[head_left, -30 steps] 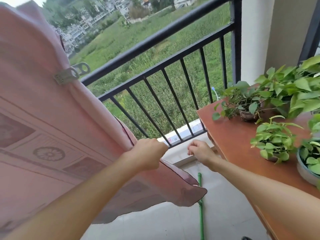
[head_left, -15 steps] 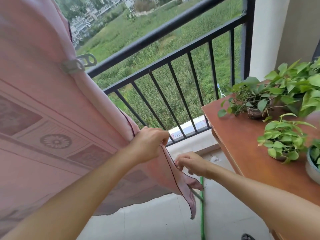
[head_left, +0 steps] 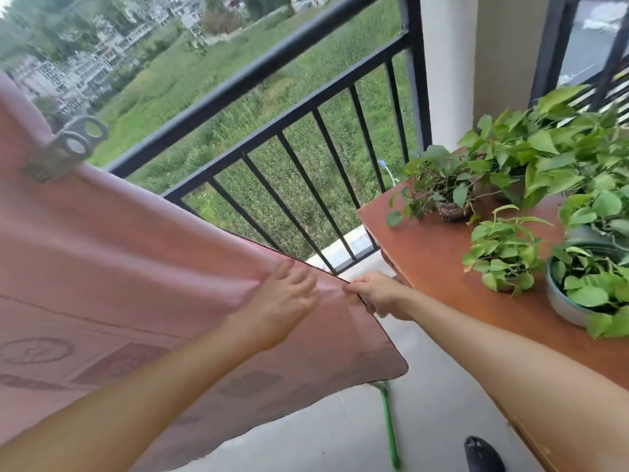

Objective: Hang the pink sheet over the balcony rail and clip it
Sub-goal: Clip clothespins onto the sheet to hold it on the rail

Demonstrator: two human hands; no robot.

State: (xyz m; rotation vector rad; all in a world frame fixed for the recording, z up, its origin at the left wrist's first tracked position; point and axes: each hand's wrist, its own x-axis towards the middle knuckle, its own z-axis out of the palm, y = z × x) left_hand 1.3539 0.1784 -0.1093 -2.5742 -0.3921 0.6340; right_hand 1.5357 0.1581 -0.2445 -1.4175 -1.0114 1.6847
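Observation:
The pink sheet (head_left: 129, 253) with a faint printed pattern hangs over the black balcony rail (head_left: 258, 76) on the left and fills the lower left of the view. A grey clip (head_left: 64, 148) grips the sheet on the top rail. My right hand (head_left: 377, 294) pinches the sheet's dark-trimmed right edge and holds it stretched out to the right. My left hand (head_left: 282, 301) lies flat on the cloth with fingers spread, just left of the right hand.
A reddish-brown table (head_left: 439, 260) stands at the right with several potted green plants (head_left: 503, 250). A green stick (head_left: 388, 427) lies on the grey floor below the sheet's corner. A dark shoe (head_left: 483, 454) shows at the bottom. A white pillar (head_left: 449, 69) ends the railing.
My right hand took hold of the sheet's edge and pulled it out to the right, spreading the cloth. My left hand let go of its bunched grip and now lies flat on the fabric.

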